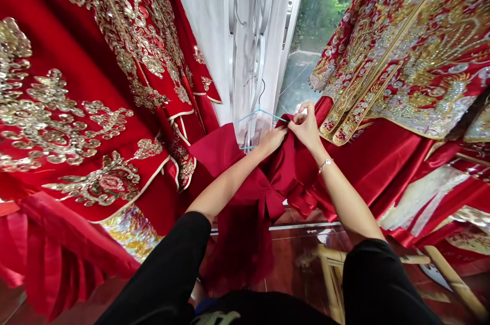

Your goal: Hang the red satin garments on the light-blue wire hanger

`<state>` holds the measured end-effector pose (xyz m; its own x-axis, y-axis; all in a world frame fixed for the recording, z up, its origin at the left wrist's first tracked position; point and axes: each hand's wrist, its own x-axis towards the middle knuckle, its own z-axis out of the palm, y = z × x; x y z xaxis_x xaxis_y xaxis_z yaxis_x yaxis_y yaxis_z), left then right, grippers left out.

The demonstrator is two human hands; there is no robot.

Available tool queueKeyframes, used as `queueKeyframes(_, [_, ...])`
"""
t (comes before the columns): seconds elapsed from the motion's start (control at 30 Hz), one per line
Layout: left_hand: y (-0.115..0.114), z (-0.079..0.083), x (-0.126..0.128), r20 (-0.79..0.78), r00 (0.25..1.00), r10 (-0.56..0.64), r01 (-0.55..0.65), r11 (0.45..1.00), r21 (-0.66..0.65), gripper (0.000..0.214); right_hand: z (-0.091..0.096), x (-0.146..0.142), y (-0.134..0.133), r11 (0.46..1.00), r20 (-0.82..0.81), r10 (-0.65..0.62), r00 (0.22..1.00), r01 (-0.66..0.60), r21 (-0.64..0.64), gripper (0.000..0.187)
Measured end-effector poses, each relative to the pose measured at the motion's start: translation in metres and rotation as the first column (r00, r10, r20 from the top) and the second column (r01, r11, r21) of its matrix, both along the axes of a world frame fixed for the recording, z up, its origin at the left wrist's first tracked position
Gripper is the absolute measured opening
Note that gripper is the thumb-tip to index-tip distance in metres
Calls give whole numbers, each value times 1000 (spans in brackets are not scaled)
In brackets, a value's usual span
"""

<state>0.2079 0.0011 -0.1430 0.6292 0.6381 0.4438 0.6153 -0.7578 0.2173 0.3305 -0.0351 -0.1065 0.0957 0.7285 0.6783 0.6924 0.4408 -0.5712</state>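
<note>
A dark red dress point(225, 149) with a bow at its middle hangs in front of me by a thin light-green hanger point(250, 113). My left hand point(273, 140) is closed on the cloth near the hanger's right end. Right beside it, my right hand point(306, 126) pinches the top edge of the same dress at the hanger's right tip. The fingertips of both hands nearly meet there. The hanger's metal hook points up, close to a white metal frame. Below the bow, the dress's lower part falls dark toward the floor.
Red garments with gold sequins point(115, 54) hang on the left. An embroidered red and gold jacket point(413, 49) hangs on the right over red satin. White door bars point(264, 19) and a window point(321, 24) stand behind. A bamboo chair point(329, 274) is low on the right.
</note>
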Motion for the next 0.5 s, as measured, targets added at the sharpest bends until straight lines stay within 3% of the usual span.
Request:
queueKeyframes(0.17, [-43,-25,-21,-110,994,-19,26,998,59,43,13,-17,-26,996,139,72,988,-79,42,33])
queueKeyframes(0.27, [-80,-36,-58,-233,971,-54,92,983,158,40,23,-24,-50,984,211,128,969,-150,93,26])
queueKeyframes(0.33, [-98,-31,-86,-214,977,-16,63,975,212,38,25,-24,-57,985,169,65,983,-91,150,26])
queueKeyframes(0.4, [-106,-18,-107,-25,989,148,-137,957,255,36,18,-23,-53,984,100,-65,993,47,171,29])
queueKeyframes(0.5, [-101,1,-120,317,837,446,-520,828,208,50,-10,-26,-30,970,133,-243,961,238,52,44])
